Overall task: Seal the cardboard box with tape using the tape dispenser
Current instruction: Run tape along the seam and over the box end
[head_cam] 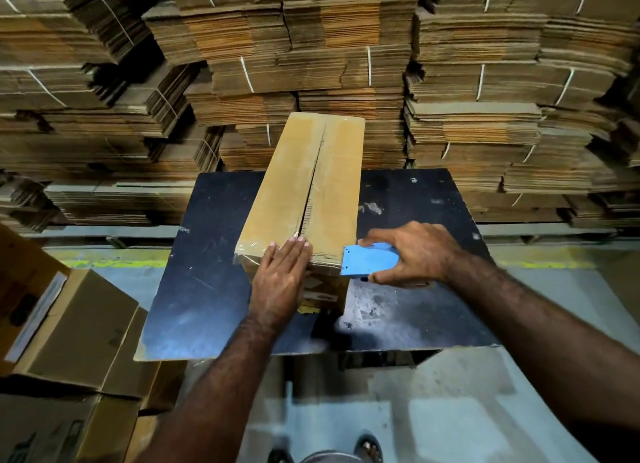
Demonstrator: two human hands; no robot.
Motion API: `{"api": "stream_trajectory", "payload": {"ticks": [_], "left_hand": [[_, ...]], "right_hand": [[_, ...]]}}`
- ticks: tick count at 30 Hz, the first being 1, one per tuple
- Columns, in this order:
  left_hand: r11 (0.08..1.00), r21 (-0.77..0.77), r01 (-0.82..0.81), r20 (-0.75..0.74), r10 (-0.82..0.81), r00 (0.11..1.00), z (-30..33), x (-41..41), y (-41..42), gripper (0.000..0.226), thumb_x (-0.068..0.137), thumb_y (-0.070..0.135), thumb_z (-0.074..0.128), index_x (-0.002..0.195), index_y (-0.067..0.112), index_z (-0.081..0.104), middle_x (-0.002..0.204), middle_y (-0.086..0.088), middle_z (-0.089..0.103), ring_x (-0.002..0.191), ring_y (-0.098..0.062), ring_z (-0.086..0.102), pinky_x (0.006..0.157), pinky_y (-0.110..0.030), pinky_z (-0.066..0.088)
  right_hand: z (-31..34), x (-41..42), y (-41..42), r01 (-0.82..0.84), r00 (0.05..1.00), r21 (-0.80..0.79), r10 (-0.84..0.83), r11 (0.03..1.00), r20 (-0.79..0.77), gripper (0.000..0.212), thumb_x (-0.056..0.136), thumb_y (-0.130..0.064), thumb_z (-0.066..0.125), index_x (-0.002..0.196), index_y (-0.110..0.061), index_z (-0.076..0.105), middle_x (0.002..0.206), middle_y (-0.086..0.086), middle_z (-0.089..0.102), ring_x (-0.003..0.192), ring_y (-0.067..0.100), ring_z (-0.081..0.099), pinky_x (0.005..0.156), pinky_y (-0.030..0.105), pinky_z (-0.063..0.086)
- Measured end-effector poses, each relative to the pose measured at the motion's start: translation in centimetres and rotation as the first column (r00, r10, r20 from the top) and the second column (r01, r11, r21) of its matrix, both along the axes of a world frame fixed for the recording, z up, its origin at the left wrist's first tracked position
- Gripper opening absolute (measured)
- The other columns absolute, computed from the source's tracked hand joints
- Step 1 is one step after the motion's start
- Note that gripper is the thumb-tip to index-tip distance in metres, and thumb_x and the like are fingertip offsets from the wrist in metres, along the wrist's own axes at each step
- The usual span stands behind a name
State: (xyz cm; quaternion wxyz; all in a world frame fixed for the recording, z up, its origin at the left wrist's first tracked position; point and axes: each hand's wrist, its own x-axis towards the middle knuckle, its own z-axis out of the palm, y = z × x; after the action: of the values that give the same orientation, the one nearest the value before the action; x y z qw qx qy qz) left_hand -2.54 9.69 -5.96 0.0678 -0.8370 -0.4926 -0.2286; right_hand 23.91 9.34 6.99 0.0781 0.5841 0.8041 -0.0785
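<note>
A long brown cardboard box (pixel 332 171) lies lengthwise on a black table (pixel 207 254), its two top flaps meeting at a centre seam that gapes slightly. Clear tape (pixel 256 247) glints over the box's near left corner. My left hand (pixel 282 279) lies flat with straight fingers on the near end of the box, pressing the top edge at the seam. My right hand (pixel 412 251) grips a blue tape dispenser (pixel 369 260) just to the right of the box's near right corner, its front edge beside the box. The tape roll itself is hidden under my hand.
Tall stacks of bundled flat cardboard (pixel 311 46) fill the whole background behind the table. Assembled brown boxes (pixel 72 331) stand on the floor at the lower left. A yellow floor line (pixel 114 263) runs behind the table. My feet in sandals (pixel 367 448) show at the bottom edge.
</note>
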Motion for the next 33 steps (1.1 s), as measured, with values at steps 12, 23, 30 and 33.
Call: {"api": "stream_trajectory", "payload": {"ticks": [12,23,30,33], "left_hand": [[0.979,-0.058,0.197,0.081,-0.192,0.978,-0.7,3.6,-1.0,0.072,0.08,0.011,0.066,0.149,0.005,0.044,0.155,-0.011,0.043,0.145,-0.023,0.039,0.119,-0.044,0.031],[0.98,-0.094,0.173,0.065,-0.167,0.984,-0.7,3.9,-1.0,0.07,0.081,0.008,0.07,0.147,0.01,0.048,0.153,-0.007,0.047,0.141,-0.023,0.045,0.112,-0.05,0.04],[0.988,-0.105,0.109,0.044,-0.105,0.994,0.0,4.4,-1.0,0.063,0.084,0.014,0.074,0.144,0.013,0.053,0.149,-0.005,0.053,0.137,-0.022,0.05,0.11,-0.048,0.043],[0.99,-0.086,0.108,0.046,-0.104,0.993,-0.2,4.7,-1.0,0.06,0.083,0.012,0.075,0.14,0.013,0.057,0.145,-0.006,0.056,0.134,-0.023,0.053,0.108,-0.047,0.045]], "right_hand": [[-1.6,2.6,-0.4,-0.029,0.998,0.028,0.031,0.999,-0.06,0.073,0.072,-0.078,0.057,0.136,-0.05,0.035,0.106,-0.013,0.065,0.093,0.017,0.06,0.07,0.03,0.044],[-1.9,5.4,-2.0,0.059,0.996,-0.029,-0.061,0.998,-0.068,0.071,0.074,-0.077,0.057,0.137,-0.052,0.036,0.098,-0.013,0.06,0.084,0.012,0.049,0.068,0.029,0.04],[-1.2,4.2,-1.5,0.065,0.998,-0.08,-0.066,0.995,-0.011,0.069,0.075,-0.075,0.06,0.135,-0.049,0.04,0.096,-0.013,0.055,0.085,0.012,0.048,0.073,0.029,0.043],[-1.0,3.3,-1.0,0.061,0.997,-0.085,-0.058,0.994,0.044,0.069,0.071,-0.076,0.061,0.132,-0.048,0.043,0.107,-0.011,0.063,0.087,0.013,0.05,0.073,0.03,0.044]]}}
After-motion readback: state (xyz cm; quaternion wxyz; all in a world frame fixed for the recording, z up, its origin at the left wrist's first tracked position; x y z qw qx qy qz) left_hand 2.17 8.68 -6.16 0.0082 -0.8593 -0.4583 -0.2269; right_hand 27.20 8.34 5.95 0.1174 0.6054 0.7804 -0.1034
